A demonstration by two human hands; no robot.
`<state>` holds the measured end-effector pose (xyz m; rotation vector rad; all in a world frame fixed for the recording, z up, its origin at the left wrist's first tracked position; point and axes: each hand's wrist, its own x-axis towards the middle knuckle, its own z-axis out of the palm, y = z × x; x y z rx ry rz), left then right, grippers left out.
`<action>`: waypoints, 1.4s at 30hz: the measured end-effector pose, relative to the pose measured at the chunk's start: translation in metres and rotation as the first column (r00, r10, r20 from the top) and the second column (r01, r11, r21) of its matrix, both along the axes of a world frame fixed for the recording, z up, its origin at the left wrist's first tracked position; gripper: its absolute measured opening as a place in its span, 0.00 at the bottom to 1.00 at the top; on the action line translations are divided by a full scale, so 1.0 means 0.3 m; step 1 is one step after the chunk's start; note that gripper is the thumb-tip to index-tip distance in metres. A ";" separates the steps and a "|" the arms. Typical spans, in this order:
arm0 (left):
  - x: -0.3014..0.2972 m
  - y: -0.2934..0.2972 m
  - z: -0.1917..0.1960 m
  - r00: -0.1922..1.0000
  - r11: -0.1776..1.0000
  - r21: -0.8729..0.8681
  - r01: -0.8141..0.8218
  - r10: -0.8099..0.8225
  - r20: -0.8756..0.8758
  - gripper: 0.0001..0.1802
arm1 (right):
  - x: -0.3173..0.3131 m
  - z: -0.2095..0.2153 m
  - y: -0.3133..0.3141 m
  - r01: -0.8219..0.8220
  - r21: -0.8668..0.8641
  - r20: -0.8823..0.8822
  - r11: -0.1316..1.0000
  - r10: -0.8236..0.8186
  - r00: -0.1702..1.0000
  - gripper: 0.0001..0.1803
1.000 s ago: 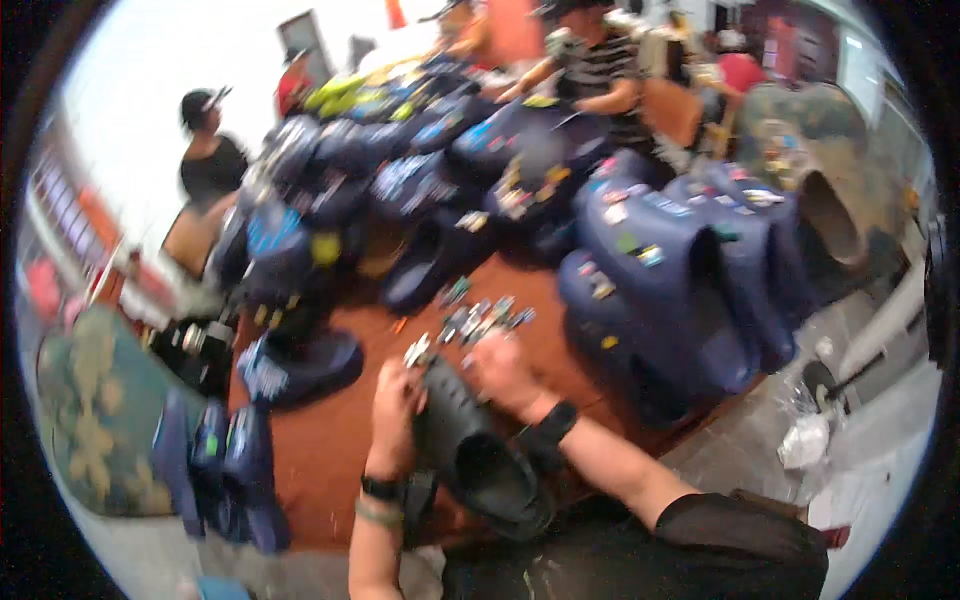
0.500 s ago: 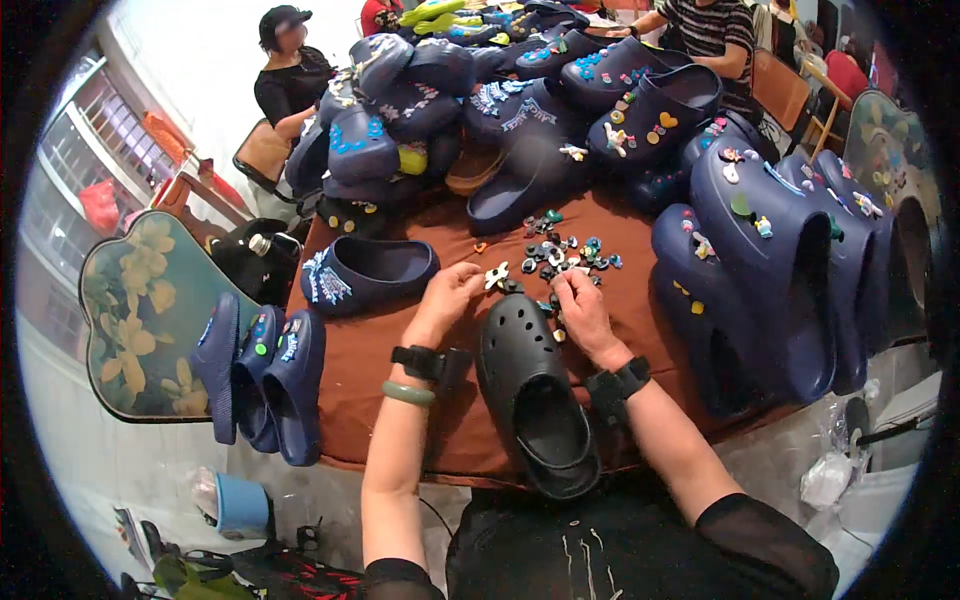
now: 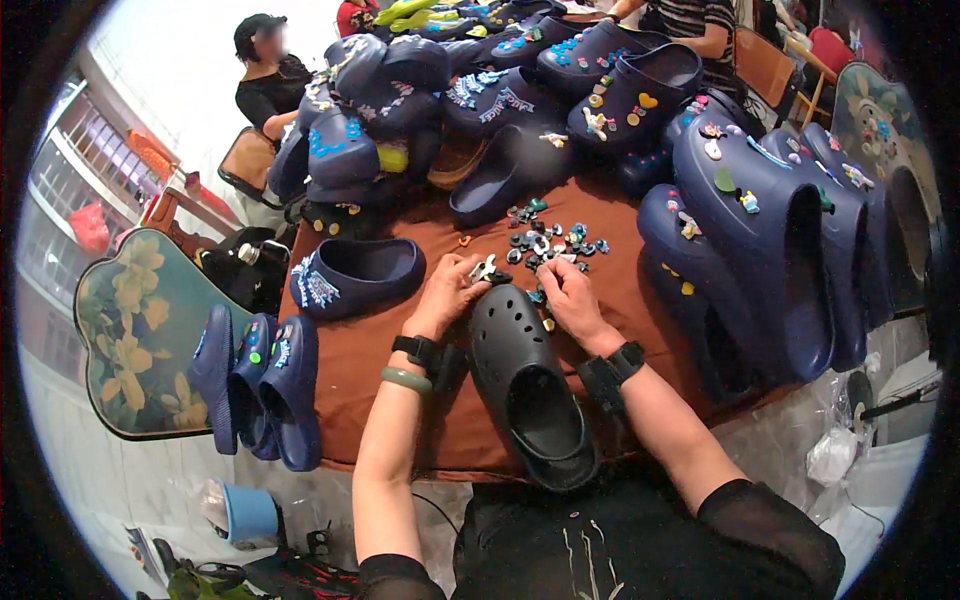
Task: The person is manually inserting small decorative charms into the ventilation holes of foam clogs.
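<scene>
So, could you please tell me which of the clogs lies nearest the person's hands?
The plain black clog, its toe between the left hand and right hand; the navy clogs around it lie farther away.

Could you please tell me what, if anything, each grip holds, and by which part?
The left grip pinches a small white charm, apparently by its left edge; whether the right grip, at the charm pile, holds anything cannot be told.
</scene>
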<state>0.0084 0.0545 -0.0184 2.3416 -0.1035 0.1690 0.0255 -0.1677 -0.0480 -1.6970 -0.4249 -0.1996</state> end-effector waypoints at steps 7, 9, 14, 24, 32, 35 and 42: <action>0.007 0.069 -0.044 0.995 0.918 -0.397 -0.008 -0.033 -0.096 0.11 | 0.004 -0.035 0.016 -0.018 0.049 0.014 0.999 0.017 1.000 0.10; -0.011 0.054 -0.031 0.987 0.861 -0.501 -0.084 0.004 -0.159 0.11 | 0.009 -0.036 0.006 -0.006 0.039 0.030 0.999 0.005 1.000 0.10; -0.023 0.033 0.000 0.989 0.932 -0.342 -0.125 0.088 -0.121 0.14 | 0.000 -0.014 -0.010 0.020 -0.002 0.045 1.000 -0.019 0.999 0.09; 0.172 0.188 -0.123 0.998 0.998 0.061 -0.007 0.011 -0.055 0.24 | -0.029 0.021 0.041 -0.024 0.035 0.012 0.999 0.024 1.000 0.10; 0.202 0.123 -0.099 0.926 0.993 -0.109 -0.039 -0.005 -0.378 0.23 | -0.006 -0.003 0.003 -0.009 -0.012 0.044 1.000 0.010 0.999 0.10; 0.158 0.136 -0.098 0.962 0.994 -0.066 -0.088 0.067 -0.264 0.21 | -0.018 0.008 0.015 -0.037 -0.015 0.007 0.999 0.038 0.999 0.10; -0.015 -0.107 0.186 0.964 0.925 -0.365 -0.108 0.008 -0.265 0.12 | 0.003 0.027 -0.039 -0.087 0.285 -0.110 0.955 0.122 0.986 0.11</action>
